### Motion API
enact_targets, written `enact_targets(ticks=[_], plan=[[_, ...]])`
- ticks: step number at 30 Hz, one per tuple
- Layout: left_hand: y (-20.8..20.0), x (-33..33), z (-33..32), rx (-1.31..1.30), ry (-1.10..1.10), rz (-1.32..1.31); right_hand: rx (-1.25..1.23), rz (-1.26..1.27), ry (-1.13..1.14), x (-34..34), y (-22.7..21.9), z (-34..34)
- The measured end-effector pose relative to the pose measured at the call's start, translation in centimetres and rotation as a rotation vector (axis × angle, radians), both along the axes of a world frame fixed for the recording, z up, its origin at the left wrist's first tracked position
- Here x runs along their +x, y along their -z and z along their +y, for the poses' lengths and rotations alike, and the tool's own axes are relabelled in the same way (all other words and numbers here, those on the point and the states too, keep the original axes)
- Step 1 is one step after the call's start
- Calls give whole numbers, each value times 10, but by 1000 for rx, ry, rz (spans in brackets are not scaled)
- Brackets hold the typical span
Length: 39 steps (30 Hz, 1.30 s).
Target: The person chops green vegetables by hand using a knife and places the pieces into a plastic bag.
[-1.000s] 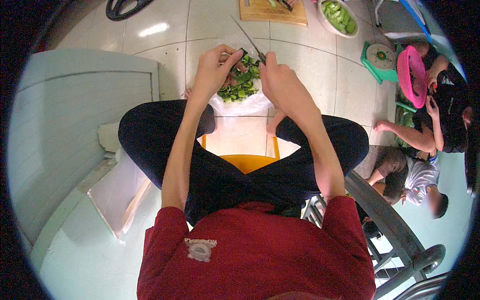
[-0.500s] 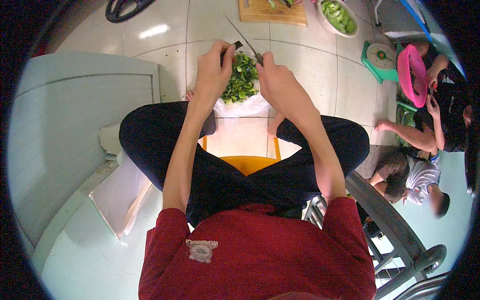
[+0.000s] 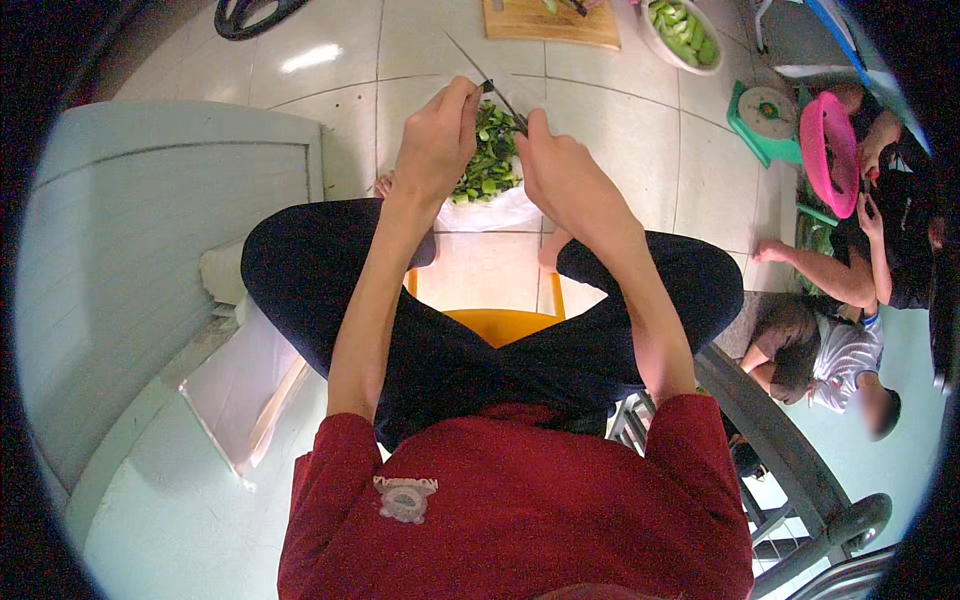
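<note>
My left hand (image 3: 435, 140) pinches a small green vegetable piece between its fingertips. My right hand (image 3: 565, 175) grips a knife (image 3: 482, 70) whose thin blade points away to the upper left, its edge meeting the piece in my left fingers. Both hands hover over a pile of chopped green vegetables (image 3: 487, 165) lying on a white plastic sheet (image 3: 490, 212) on the tiled floor between my feet. I sit on an orange stool (image 3: 495, 322) with my knees spread.
A wooden cutting board (image 3: 550, 20) and a bowl of green pieces (image 3: 680, 30) lie farther out. A green scale (image 3: 765, 120), a pink basket (image 3: 830, 150) and other people sit at the right. A pale panel (image 3: 150, 250) stands left; metal rails (image 3: 800, 470) lower right.
My hands have drawn slightly closer together over the greens, and the knife blade has tilted a little. Grip on the knife and the vegetable piece is unchanged.
</note>
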<state>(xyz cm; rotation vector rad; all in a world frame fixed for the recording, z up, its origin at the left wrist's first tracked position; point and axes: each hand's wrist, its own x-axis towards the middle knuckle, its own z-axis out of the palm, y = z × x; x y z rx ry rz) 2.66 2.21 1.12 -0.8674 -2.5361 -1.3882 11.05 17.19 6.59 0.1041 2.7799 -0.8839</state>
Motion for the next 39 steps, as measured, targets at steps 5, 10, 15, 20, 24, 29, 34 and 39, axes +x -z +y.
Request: enact_targets(ticks=[5,10,15,20,24,29,34,39], plan=[[-2,-5,-7,-137,-127,153,65,-46,-62,7,2,6],[-9,-8,-9,-226,-219,66,-10,-20,64,2,-2,15],[-4,-4,-5,-89,-153,100,-252,-22,138,-9,-15,6],[-5,-2,-5,-81,-11,162,-396,-20,139,-11,-8,-1],[-5,-1,-3,-27,16,110,-339,19,143,-12,6,1],[-6,0,-3,-4,6,84,-64,48,85,-12,0,0],[-4,-2,-3,-4,1,101,-62,61,101,-12,1,-2],[-2,-4,-4,-16,-6,131,67,68,40,-11,-7,-3]])
